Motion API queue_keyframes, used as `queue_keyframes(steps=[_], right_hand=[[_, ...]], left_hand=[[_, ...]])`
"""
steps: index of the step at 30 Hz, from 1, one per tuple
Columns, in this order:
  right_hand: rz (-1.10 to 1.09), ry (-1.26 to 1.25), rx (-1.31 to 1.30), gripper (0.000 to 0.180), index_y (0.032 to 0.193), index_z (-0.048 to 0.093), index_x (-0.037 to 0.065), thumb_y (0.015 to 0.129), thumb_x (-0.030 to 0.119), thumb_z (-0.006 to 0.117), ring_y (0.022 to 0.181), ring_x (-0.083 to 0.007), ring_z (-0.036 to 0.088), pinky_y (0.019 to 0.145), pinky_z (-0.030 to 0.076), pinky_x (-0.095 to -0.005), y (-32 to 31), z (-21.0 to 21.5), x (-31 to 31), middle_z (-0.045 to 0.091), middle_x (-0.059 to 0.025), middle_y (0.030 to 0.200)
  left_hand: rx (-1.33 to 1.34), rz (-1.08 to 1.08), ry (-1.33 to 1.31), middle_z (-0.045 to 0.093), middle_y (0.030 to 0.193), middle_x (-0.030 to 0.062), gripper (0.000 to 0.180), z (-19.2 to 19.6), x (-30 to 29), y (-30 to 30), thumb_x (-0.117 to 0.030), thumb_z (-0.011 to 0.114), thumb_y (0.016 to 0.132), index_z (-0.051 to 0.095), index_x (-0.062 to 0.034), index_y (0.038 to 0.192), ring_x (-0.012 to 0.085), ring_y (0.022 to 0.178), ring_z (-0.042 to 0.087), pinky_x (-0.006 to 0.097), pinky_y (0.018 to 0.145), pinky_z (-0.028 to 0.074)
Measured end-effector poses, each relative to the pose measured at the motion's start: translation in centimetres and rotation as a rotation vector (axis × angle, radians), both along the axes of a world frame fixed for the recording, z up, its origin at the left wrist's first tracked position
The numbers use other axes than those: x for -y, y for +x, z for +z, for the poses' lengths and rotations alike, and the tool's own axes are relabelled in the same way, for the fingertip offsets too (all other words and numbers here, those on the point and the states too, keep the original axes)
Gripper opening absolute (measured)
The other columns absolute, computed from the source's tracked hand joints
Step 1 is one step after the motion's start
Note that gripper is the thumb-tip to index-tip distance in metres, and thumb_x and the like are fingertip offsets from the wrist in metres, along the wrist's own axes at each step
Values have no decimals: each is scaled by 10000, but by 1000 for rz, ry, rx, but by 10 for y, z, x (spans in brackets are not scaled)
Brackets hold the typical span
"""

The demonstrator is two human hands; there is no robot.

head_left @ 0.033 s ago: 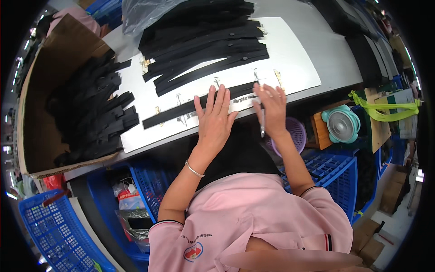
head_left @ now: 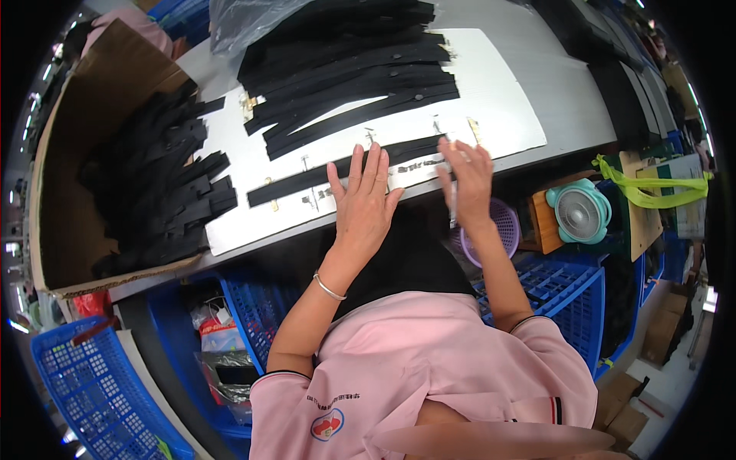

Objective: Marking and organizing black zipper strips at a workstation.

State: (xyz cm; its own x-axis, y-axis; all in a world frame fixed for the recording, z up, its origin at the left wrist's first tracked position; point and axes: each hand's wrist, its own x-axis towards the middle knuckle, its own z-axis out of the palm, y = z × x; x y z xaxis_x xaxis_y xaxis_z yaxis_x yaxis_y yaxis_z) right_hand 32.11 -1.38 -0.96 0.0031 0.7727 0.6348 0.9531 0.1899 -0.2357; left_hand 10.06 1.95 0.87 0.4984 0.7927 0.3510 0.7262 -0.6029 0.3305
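Note:
A long black fabric strip (head_left: 295,185) lies slantwise on a white marked board (head_left: 515,123). My left hand (head_left: 366,198) rests flat across the strip's middle, fingers spread. At the strip's right end is my right hand (head_left: 469,184), its fingertips at the fabric and slightly blurred. A slim silver, pen-like stick (head_left: 453,205) hangs from that hand by the thumb; its exact kind is unclear. Beyond my hands, several similar black strips (head_left: 345,84) are spread in a pile, some with a small round button-like spot.
At the left, a cardboard box (head_left: 57,169) holds many black strips, some spilling onto the board. Clear plastic (head_left: 245,23) lies at the back. Below the table edge are blue baskets (head_left: 100,399), a purple basket (head_left: 502,226) and a teal fan (head_left: 579,211).
The strip has shifted slightly to the right and away from me along the board. My right hand has moved a little right with it; my left hand stays nearly in place.

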Motion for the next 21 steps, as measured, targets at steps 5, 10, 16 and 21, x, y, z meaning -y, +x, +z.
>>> queue_keyframes(steps=[5,10,16,21], right_hand=[[-136,28,10,385,1299,703,121,915,95,733,1186,-245,621,1133,374,-475,43,-6,0,719,-55,1207],[-100,29,-8,373,1302,703,117,932,68,718,1181,-233,612,1142,380,-472,42,-9,-1,711,-53,1190],[-121,38,-31,374,1299,704,114,931,51,719,1187,-235,609,1140,389,-464,41,-12,-3,700,-69,1201],[-103,20,-1,359,1336,694,133,978,114,693,1209,-271,584,1110,414,-424,46,-13,-1,679,-105,1237]], left_hand=[[-49,46,-40,438,1584,164,638,-5,4,-27,-353,635,1005,465,-1,1509,339,1522,323,663,1214,99],[34,145,-35,408,1595,200,684,-2,-4,-48,-360,673,985,442,-2,1520,340,1528,314,664,1211,81],[-17,228,-11,479,1536,208,673,-2,-11,-70,-379,688,970,491,13,1480,338,1495,372,708,1186,98],[13,231,-91,490,1548,149,661,2,12,-79,-385,693,963,507,-16,1480,319,1486,393,717,1184,49]])
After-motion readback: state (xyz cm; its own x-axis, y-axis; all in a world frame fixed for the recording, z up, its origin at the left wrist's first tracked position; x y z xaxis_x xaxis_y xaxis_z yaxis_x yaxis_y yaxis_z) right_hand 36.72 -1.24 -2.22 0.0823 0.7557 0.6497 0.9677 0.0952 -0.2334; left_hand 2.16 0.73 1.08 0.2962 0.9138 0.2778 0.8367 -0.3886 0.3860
